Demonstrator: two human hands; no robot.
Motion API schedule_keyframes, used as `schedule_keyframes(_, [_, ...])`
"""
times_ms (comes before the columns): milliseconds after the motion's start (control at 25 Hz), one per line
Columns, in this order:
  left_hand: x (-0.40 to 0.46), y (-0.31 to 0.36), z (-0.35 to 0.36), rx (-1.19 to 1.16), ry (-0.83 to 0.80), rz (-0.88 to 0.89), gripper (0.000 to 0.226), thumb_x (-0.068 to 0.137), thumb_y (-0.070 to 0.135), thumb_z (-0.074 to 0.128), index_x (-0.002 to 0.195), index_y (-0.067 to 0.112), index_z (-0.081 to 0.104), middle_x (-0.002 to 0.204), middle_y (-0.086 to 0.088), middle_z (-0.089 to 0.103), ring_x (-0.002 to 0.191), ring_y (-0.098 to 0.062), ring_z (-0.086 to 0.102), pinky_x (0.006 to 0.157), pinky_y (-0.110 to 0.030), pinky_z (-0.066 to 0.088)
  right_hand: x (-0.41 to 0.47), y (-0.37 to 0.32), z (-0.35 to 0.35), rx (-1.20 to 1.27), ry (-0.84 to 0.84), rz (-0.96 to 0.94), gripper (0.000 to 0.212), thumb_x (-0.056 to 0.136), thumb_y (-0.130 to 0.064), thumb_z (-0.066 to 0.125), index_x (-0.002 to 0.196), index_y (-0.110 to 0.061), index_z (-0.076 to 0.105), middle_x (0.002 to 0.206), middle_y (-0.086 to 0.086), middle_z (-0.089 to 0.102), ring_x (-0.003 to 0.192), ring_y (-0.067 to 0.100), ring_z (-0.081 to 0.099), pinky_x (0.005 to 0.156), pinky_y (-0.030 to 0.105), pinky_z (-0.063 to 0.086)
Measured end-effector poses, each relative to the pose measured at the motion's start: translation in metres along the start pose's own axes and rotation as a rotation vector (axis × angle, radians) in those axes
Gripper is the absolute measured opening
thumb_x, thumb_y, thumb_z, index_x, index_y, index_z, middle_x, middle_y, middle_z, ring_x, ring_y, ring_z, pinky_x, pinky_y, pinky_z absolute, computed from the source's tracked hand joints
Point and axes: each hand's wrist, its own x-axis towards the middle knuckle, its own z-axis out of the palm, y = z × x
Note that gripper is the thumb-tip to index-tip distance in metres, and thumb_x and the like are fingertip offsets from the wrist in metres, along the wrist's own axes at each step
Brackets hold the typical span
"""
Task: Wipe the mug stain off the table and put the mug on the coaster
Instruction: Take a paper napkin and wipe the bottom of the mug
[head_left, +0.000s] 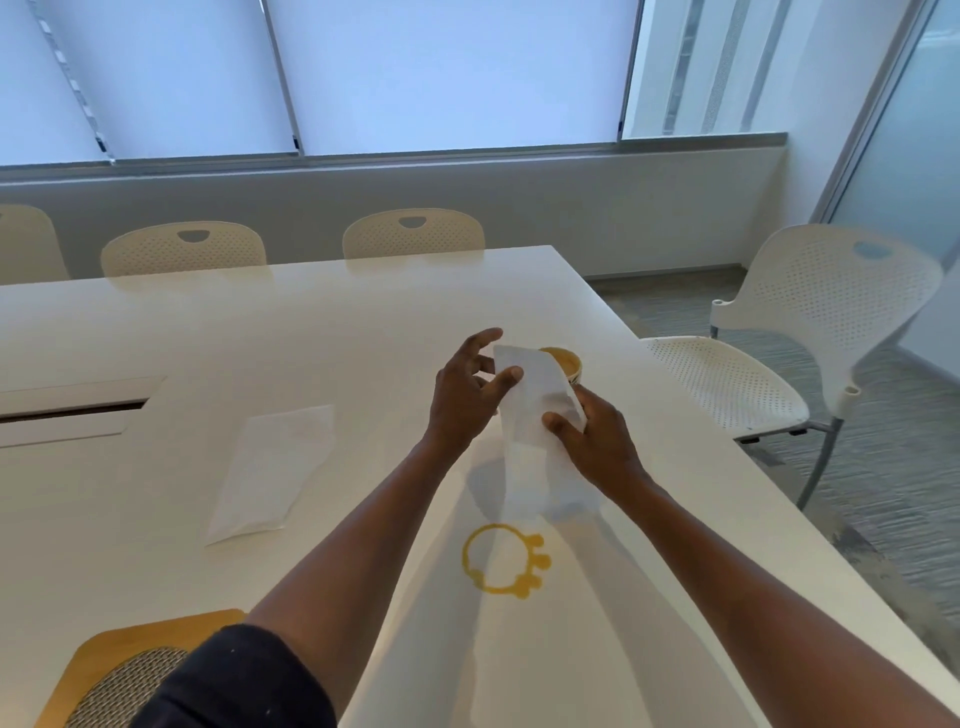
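Note:
A yellow ring-shaped mug stain (503, 561) with small blobs on its right side marks the white table (311, 332). Above it hangs a white paper napkin (530, 426), held up off the table. My right hand (592, 441) grips the napkin's middle from the right. My left hand (467, 395) pinches its upper edge with thumb and fingers. The mug (565, 362), yellowish inside, stands on the table behind the napkin and is mostly hidden by it. A wooden coaster (104, 670) with a grey woven centre lies at the near left, partly covered by my dark sleeve.
A second white napkin (270, 473) lies flat on the table to the left. A cable hatch (67, 410) is set into the table at far left. White perforated chairs (810, 332) stand at the right edge and along the far side.

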Motion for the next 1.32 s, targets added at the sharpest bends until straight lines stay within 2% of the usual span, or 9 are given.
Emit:
schedule_keyframes(120, [0.008,-0.014,0.017,0.049,0.052,-0.092,0.031,0.097,0.028,0.061,0.126,0.018,0.062,0.095,0.006,0.069,0.061,-0.018,0.069,0.069,-0.036,0.057,0.006,0.019,-0.019,0.032,0.011,0.126,0.014,0.091,-0.023,0.063,0.103,-0.028,0.069,0.083,-0.014,0.070,0.076,0.001,0.065,0.059,0.018,0.045])
schedule_keyframes(240, [0.015,-0.031,0.032,0.172,0.067,-0.191,0.029,0.101,0.025,0.052,0.126,0.015,0.064,0.114,-0.003,0.068,0.095,-0.025,0.068,0.095,-0.038,0.050,0.011,0.038,-0.037,0.066,0.087,0.283,0.010,0.088,-0.026,0.063,0.082,-0.032,0.067,0.072,-0.018,0.068,0.064,-0.004,0.063,0.048,0.014,0.041])
schedule_keyframes(320, [0.020,-0.038,0.040,0.195,0.035,-0.256,0.031,0.101,0.024,0.051,0.129,0.014,0.061,0.122,-0.005,0.065,0.110,-0.026,0.062,0.100,-0.039,0.047,0.016,0.051,-0.045,0.119,0.154,0.364,0.017,0.087,-0.024,0.062,0.074,-0.033,0.066,0.070,-0.015,0.068,0.060,-0.002,0.063,0.047,0.016,0.042])
schedule_keyframes(400, [0.023,-0.043,0.048,0.149,-0.005,-0.327,0.031,0.102,0.027,0.050,0.129,0.014,0.060,0.123,-0.005,0.064,0.099,-0.027,0.068,0.090,-0.044,0.055,0.021,0.063,-0.051,0.174,0.197,0.420,0.018,0.087,-0.019,0.061,0.074,-0.031,0.066,0.074,-0.012,0.069,0.068,0.006,0.065,0.056,0.024,0.045])
schedule_keyframes(480, [0.027,-0.048,0.054,0.085,-0.040,-0.381,0.029,0.102,0.030,0.049,0.123,0.015,0.063,0.115,-0.003,0.067,0.076,-0.019,0.070,0.066,-0.034,0.059,0.027,0.075,-0.055,0.206,0.201,0.452,0.014,0.088,-0.016,0.060,0.084,-0.028,0.066,0.082,-0.010,0.068,0.078,0.016,0.066,0.066,0.029,0.048])
schedule_keyframes(560, [0.030,-0.054,0.057,-0.016,-0.058,-0.422,0.027,0.103,0.032,0.049,0.110,0.014,0.067,0.104,-0.005,0.069,0.065,-0.017,0.066,0.053,-0.028,0.052,0.033,0.084,-0.057,0.223,0.198,0.464,0.017,0.088,-0.013,0.059,0.096,-0.027,0.065,0.087,-0.007,0.068,0.082,0.017,0.065,0.071,0.032,0.050])
schedule_keyframes(920, [0.044,-0.079,0.073,-0.300,-0.072,-0.524,0.047,0.097,0.053,0.051,0.084,0.010,0.065,0.076,-0.003,0.066,0.047,-0.015,0.052,0.042,-0.025,0.038,0.049,0.108,-0.058,0.283,0.184,0.514,0.021,0.089,-0.008,0.058,0.088,-0.028,0.062,0.085,-0.010,0.067,0.079,0.010,0.062,0.065,0.028,0.047])
schedule_keyframes(1120, [0.053,-0.080,0.075,-0.329,-0.081,-0.588,0.054,0.094,0.061,0.052,0.068,0.013,0.057,0.064,-0.007,0.061,0.042,-0.014,0.045,0.040,-0.022,0.027,0.054,0.115,-0.059,0.281,0.156,0.534,0.022,0.090,-0.008,0.055,0.093,-0.028,0.062,0.087,-0.008,0.067,0.082,0.013,0.063,0.073,0.033,0.050])
schedule_keyframes(1320, [0.057,-0.070,0.084,-0.320,-0.031,-0.603,0.053,0.094,0.057,0.053,0.064,0.014,0.047,0.058,-0.002,0.047,0.038,-0.007,0.035,0.034,-0.018,0.027,0.057,0.117,-0.060,0.289,0.146,0.556,0.024,0.091,-0.009,0.054,0.085,-0.031,0.062,0.083,-0.011,0.066,0.077,0.008,0.061,0.061,0.025,0.044])
